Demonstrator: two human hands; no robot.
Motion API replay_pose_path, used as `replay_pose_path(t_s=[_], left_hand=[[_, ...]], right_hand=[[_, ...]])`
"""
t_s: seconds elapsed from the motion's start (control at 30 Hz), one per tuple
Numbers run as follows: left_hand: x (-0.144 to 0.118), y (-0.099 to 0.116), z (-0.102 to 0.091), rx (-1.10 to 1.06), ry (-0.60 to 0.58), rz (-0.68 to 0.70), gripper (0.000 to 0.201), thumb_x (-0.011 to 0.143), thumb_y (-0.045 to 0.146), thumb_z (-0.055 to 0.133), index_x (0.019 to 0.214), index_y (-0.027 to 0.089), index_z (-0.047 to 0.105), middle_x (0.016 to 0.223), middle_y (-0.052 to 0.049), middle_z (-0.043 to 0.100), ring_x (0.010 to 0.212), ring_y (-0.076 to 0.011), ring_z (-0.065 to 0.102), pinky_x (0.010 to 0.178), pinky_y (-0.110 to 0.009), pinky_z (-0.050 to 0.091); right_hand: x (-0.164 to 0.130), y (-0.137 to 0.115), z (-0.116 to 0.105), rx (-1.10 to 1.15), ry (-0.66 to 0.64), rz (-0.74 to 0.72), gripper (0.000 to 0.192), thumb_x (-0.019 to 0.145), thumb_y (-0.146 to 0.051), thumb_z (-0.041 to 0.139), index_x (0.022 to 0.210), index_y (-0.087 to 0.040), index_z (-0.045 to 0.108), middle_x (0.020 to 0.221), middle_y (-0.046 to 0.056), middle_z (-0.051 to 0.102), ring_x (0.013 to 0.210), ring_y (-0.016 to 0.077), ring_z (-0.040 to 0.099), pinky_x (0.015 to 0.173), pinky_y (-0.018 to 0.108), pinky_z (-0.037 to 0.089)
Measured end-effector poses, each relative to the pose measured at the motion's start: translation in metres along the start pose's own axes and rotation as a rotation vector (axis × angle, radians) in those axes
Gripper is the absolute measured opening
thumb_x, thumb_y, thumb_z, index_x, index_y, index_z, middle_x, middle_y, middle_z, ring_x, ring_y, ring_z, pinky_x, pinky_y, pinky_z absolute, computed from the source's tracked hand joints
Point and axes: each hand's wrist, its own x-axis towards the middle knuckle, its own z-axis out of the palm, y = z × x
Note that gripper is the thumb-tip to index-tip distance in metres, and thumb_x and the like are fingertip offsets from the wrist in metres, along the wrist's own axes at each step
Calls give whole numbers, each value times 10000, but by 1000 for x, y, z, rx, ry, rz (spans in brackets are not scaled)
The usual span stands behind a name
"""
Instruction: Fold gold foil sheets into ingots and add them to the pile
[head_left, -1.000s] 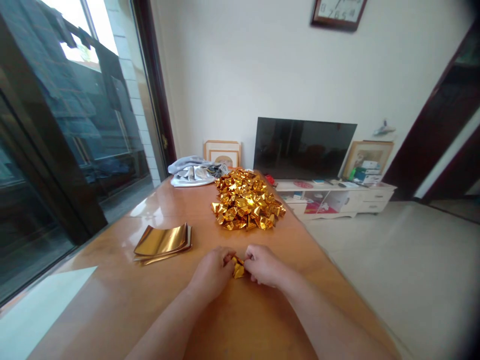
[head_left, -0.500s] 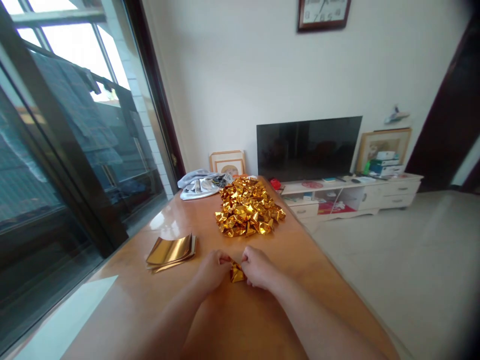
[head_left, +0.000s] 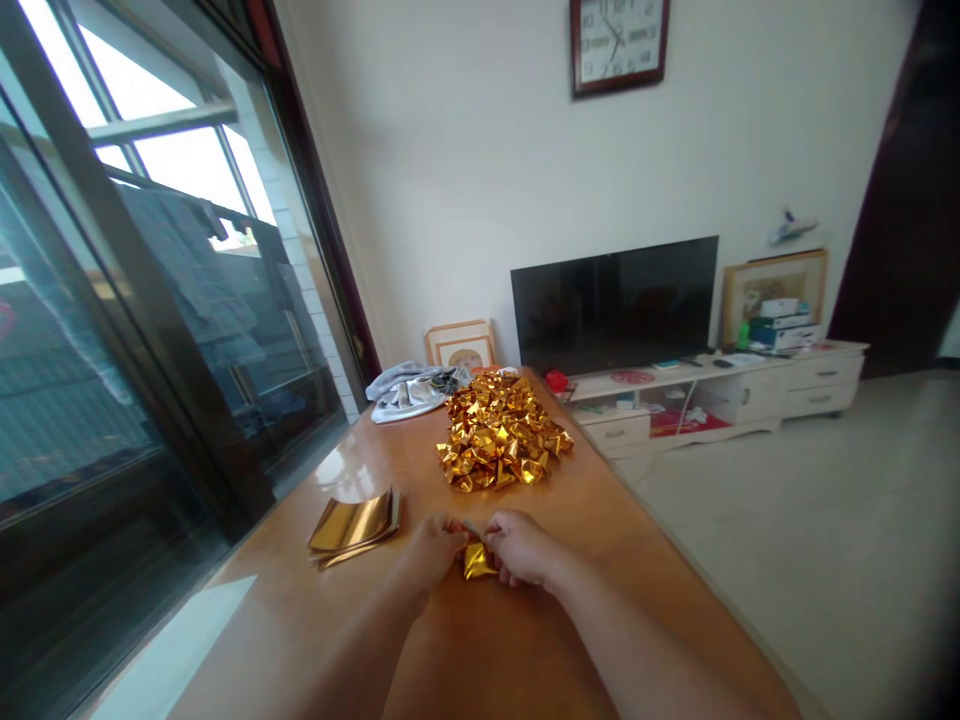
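— Fingers of both hands are pinched together on the small folded piece of gold foil paper: the left hand grips its left edge, the right hand its right, and the piece sits low between them, just over the glossy orange-brown wooden table.

— What differs from half a second ago?

— Little in the grip itself — the hands stay closed on the same piece at the same spot on the table. The view has tipped upward: the square dark-framed wall clock now shows almost whole, where only its lower part was in view before, and the heap of crumpled gold foil shapes and the flat stack of gold foil sheets sit a little lower in the picture.

— Have those two shifted on the table?

— No. The heap lies beyond the hands, well apart from them, and the stack lies to the left of the left hand, near it but not touching.

— What can't you make out?

— The fingertips are tucked against the foil, so which fold they press is hidden. The shape of the piece is too small and too bright to read. Both forearms are cut off at the bottom edge, and the grey crumpled cloth at the far end is partly covered by the heap.
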Motion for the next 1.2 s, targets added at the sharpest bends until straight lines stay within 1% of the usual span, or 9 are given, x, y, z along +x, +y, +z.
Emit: replay_pose_path(t_s=[0.2, 0.37, 0.53, 0.63, 0.73, 0.8, 0.9, 1.07, 1.2], left_hand=[[-3, -1, 4, -171, 17, 66, 218, 706, 355, 624, 789, 164, 559, 650, 36, 548, 591, -110, 481, 564, -231, 328], [-6, -3, 4, -295, 32, 104, 228, 728, 351, 671, 778, 171, 540, 641, 54, 537, 580, -99, 469, 580, -231, 346], [-11, -3, 3, -438, -12, 120, 250, 754, 353, 713, 775, 170, 544, 602, 51, 557, 563, -96, 464, 575, -227, 328], [-14, 1, 3, -505, -18, 100, 236, 737, 320, 734, 793, 174, 558, 594, 52, 563, 556, -96, 468, 572, -224, 324], [-17, 6, 0, -525, -23, 74, 200, 724, 280, 734, 824, 169, 601, 619, 41, 588, 571, -102, 488, 582, -225, 342], [-19, 9, -2, -513, -26, 56, 179, 739, 296, 721, 775, 158, 614, 615, 29, 588, 571, -103, 486, 580, -227, 345], [-22, 11, -4, -518, -21, 45, 205, 779, 325, 690, 713, 146, 614, 615, 13, 583, 575, -101, 477, 585, -227, 347], [-24, 12, -2, -599, 27, 12, 188, 803, 291, 631, 695, 140, 603, 628, 1, 563, 578, -106, 483, 570, -232, 342], [-29, 17, 3, -680, 4, -4, 271, 855, 406, 619, 767, 151, 599, 674, -1, 571, 594, -109, 492, 569, -232, 340]], right_hand=[[-2, 4, -3, -16, -35, -43, 255, 967, -289, 428, 787, -187, 576, 524, -49, 527, 372, 90, 458, 406, 187, 333], [-2, 12, -4, -54, -7, -95, 249, 930, -309, 481, 724, -191, 555, 541, -49, 513, 415, 90, 445, 414, 194, 274], [-4, 11, -2, -90, 56, -166, 227, 878, -301, 544, 690, -174, 558, 589, -51, 463, 531, 87, 398, 460, 202, 247], [-7, 7, -3, -109, 59, -211, 255, 875, -320, 538, 667, -174, 532, 587, -49, 438, 558, 94, 380, 471, 211, 238], [-12, 3, -5, -96, 26, -254, 253, 883, -326, 515, 677, -180, 510, 609, -46, 437, 576, 99, 383, 476, 213, 246], [-15, 0, -6, -73, -8, -254, 245, 886, -327, 509, 688, -184, 497, 624, -45, 436, 583, 100, 386, 481, 212, 260], [-19, -3, -7, -57, -29, -272, 239, 889, -322, 502, 693, -189, 477, 628, -48, 419, 585, 98, 372, 480, 213, 260], [-20, -6, -7, -64, 19, -317, 238, 878, -291, 513, 671, -187, 456, 629, -53, 403, 594, 94, 362, 493, 211, 259], [-19, -6, -7, -54, 70, -366, 212, 877, -271, 515, 688, -182, 479, 649, -48, 447, 622, 99, 402, 525, 212, 293]])
